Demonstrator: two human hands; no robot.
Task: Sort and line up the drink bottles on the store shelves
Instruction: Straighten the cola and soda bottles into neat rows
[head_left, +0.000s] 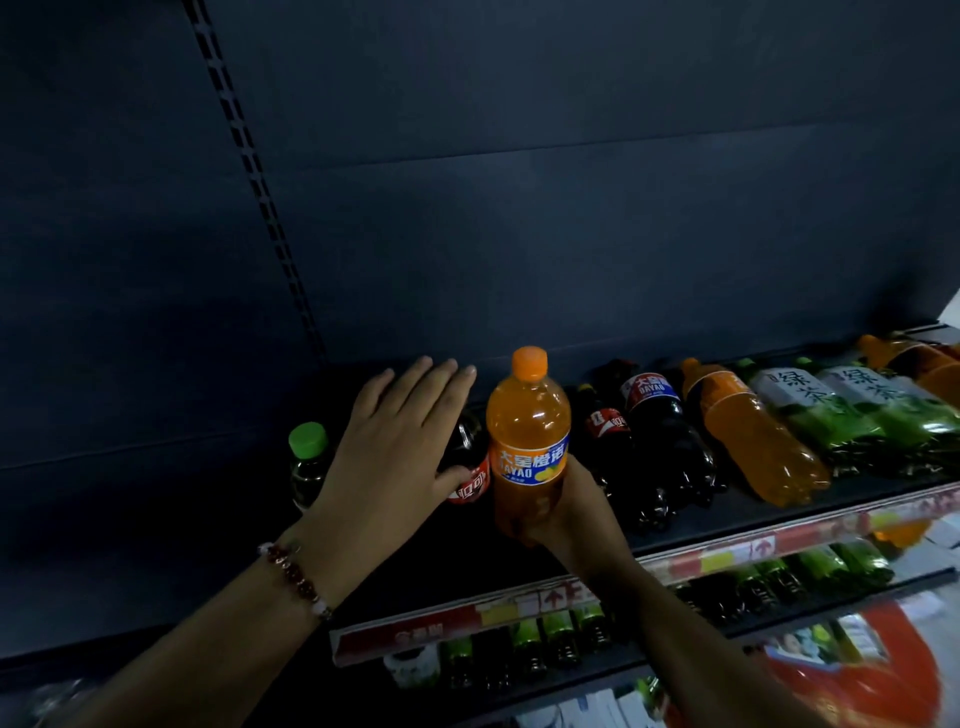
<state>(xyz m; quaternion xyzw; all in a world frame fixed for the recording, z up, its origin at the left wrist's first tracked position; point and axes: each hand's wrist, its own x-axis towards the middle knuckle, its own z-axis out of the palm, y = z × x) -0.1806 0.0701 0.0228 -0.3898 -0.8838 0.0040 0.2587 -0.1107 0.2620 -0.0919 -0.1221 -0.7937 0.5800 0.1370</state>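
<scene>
Dark store shelf; upright orange bottle near its front, gripped by right hand; left hand, fingers straight, touches cola bottle beside it; two green-tea bottles lie rightward.

The scene is dim, the shelf back panel nearly black, with light falling from the front onto the orange soda bottle. Wide-angle distortion bends the edges, and the lower right corner is blurred and brighter.
</scene>
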